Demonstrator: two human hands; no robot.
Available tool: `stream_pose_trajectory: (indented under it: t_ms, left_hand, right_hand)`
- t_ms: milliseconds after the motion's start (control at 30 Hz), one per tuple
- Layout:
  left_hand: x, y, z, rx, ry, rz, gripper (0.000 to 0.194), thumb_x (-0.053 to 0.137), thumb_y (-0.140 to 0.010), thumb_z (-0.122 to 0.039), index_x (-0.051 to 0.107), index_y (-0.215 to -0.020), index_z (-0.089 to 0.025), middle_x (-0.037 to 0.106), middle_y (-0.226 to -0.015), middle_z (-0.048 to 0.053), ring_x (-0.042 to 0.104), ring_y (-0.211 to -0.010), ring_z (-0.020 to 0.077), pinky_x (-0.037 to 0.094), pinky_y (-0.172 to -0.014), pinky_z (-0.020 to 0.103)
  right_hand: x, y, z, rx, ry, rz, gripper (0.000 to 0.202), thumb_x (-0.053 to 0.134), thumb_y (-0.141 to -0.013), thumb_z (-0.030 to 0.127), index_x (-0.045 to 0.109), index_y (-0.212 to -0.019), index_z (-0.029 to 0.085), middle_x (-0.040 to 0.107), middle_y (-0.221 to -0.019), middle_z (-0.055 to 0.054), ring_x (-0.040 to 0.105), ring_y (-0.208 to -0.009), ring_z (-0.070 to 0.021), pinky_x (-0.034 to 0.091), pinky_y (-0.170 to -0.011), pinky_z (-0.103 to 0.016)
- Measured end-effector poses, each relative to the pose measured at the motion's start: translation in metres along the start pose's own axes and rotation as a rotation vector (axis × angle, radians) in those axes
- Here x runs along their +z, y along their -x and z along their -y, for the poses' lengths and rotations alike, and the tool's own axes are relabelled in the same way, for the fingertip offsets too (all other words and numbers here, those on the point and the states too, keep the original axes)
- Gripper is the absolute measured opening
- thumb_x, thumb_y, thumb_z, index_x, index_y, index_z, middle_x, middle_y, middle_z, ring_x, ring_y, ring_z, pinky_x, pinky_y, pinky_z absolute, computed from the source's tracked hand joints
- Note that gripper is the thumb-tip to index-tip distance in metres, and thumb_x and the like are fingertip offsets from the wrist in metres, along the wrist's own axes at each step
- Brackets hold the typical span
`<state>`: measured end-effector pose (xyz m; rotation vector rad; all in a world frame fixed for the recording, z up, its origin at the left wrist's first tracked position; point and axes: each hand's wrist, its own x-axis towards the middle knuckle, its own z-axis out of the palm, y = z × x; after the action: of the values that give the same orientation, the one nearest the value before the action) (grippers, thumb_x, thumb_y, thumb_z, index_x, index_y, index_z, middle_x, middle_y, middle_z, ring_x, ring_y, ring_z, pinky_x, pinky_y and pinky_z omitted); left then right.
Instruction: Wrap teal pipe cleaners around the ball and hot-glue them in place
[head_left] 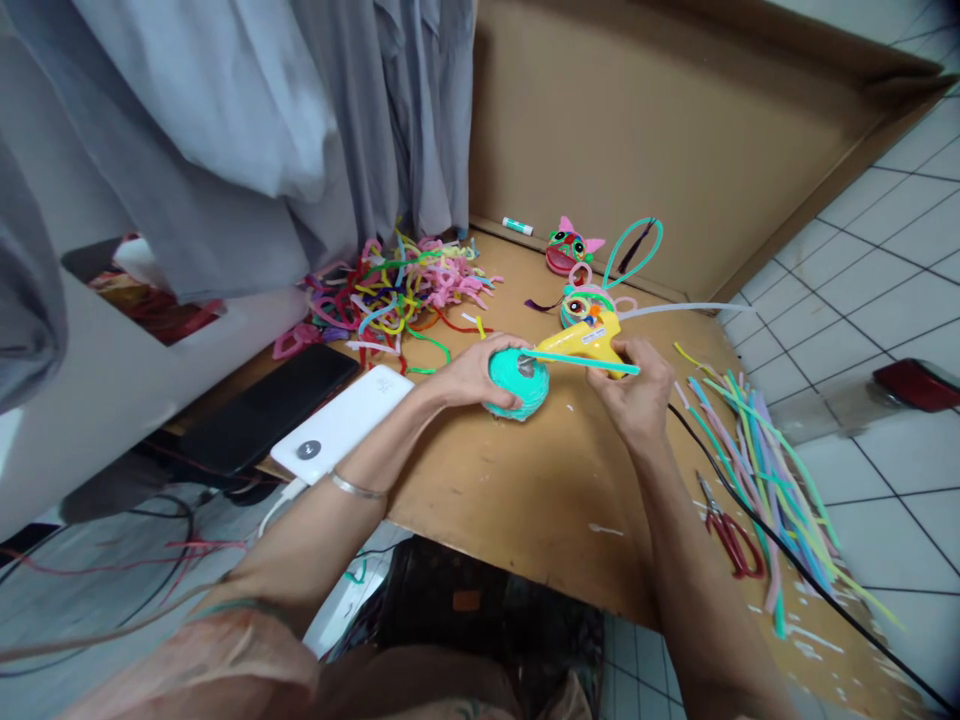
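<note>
My left hand (474,374) is wrapped round a turquoise fuzzy ball (529,396), with a greyish spot near its top. My right hand (634,392) grips a yellow glue gun (596,341), whose nozzle points left at the ball. A turquoise pipe cleaner (589,363) runs from the ball's top to the right hand's fingers, in front of the gun. A clear glue stick (690,307) sticks out from the gun's back. Just behind the gun sits a decorated animal head (576,309), partly hidden by it.
Tangled pipe cleaners (375,300) lie at the back left, near a black phone (270,410) and white power bank (341,424). A pink-eared head (568,250) and glue tube (517,227) stand behind. Red-handled pliers (731,535), straight pipe cleaners (780,480) and a black cable (772,535) are right.
</note>
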<state>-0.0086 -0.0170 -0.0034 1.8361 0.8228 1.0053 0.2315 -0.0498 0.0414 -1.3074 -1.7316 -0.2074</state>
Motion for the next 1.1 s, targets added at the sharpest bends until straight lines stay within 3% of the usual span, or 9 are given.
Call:
stream_pose_trajectory:
  t_ms: [1100]
  left_hand:
    - [0.0005, -0.0004, -0.0012, -0.013, 0.016, 0.003, 0.074, 0.088, -0.046, -0.031, 0.064, -0.115, -0.019, 0.061, -0.125, 0.009, 0.059, -0.117, 0.0281, 0.046, -0.104, 0.044]
  right_hand:
    - [-0.0024, -0.001, -0.0015, 0.025, -0.072, 0.003, 0.016, 0.062, -0.066, 0.035, 0.057, -0.075, 0.023, 0.06, -0.071, 0.0, 0.054, -0.064, -0.0185, 0.043, -0.062, -0.032]
